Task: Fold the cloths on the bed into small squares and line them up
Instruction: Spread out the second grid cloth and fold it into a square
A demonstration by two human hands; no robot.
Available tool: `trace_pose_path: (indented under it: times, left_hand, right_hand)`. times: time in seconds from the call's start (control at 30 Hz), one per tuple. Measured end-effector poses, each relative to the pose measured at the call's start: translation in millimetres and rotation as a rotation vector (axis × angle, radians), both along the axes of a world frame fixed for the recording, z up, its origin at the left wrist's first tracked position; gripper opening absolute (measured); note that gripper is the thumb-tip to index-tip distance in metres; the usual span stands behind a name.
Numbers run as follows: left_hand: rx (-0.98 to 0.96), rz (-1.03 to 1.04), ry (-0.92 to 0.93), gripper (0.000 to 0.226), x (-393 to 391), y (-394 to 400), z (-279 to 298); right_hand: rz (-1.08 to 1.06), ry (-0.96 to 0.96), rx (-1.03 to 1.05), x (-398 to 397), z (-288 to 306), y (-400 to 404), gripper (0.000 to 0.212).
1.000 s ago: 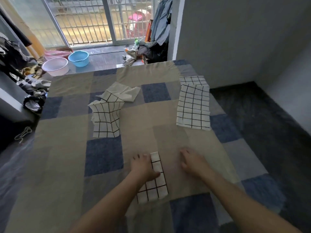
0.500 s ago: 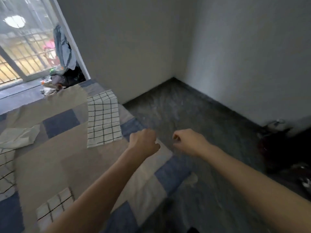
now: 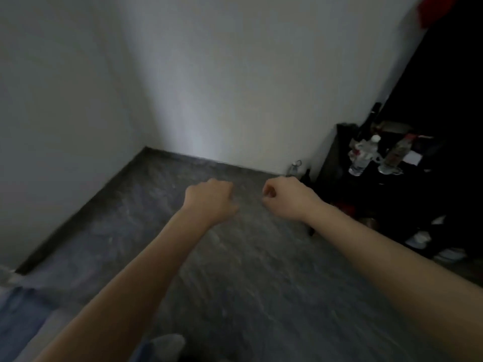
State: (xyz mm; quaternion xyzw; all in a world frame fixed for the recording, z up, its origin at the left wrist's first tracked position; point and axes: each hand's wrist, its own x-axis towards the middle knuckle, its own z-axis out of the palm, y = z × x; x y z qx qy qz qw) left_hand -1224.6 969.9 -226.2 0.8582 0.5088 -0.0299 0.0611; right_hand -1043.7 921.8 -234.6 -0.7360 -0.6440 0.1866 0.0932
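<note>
No cloth is in view now. Only a blue and grey corner of the bed cover (image 3: 18,317) shows at the lower left edge. My left hand (image 3: 211,198) is held out over the dark floor with its fingers curled into a fist and nothing in it. Beside it, a little to the right, my right hand (image 3: 283,195) is curled the same way and holds nothing. Both forearms reach in from the bottom of the frame.
Dark grey floor (image 3: 235,270) fills the middle, meeting white walls (image 3: 209,74) in a corner. At the right stands a dark shelf (image 3: 392,194) with several plastic bottles (image 3: 366,155). A small bottle (image 3: 294,168) stands on the floor by the wall.
The view has swung right, away from the bed; the checked cloths have left the frame. Both hands lifted off the bed and curled into fists, now held over the floor.
</note>
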Motion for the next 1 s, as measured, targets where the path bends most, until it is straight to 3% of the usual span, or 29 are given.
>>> trace_pose_path:
  times: [0.17, 0.33, 0.67, 0.87, 1.0]
  left_hand:
    - [-0.034, -0.051, 0.046, 0.033, 40.9, 41.6, 4.5]
    - [-0.049, -0.071, 0.054, 0.03, 53.4, 95.2, 10.7]
    - [0.061, 0.077, -0.007, 0.036, 56.7, 259.2, 49.6]
    - [0.047, 0.203, 0.047, 0.035, 26.4, 324.9, 68.2]
    - [0.106, 0.354, 0.028, 0.029, -30.9, 348.9, 79.3]
  right_hand:
    - [-0.041, 0.033, 0.006, 44.6, -2.3, 26.9, 0.02]
    - [0.051, 0.115, 0.01, 63.9, -0.3, 81.8, 0.022]
    - [0.245, -0.02, 0.101, 75.8, 58.4, 284.5, 0.029]
    - [0.41, -0.095, 0.116, 46.7, 72.8, 382.0, 0.028]
    - [0.584, -0.099, 0.142, -22.6, 75.3, 447.7, 0.03]
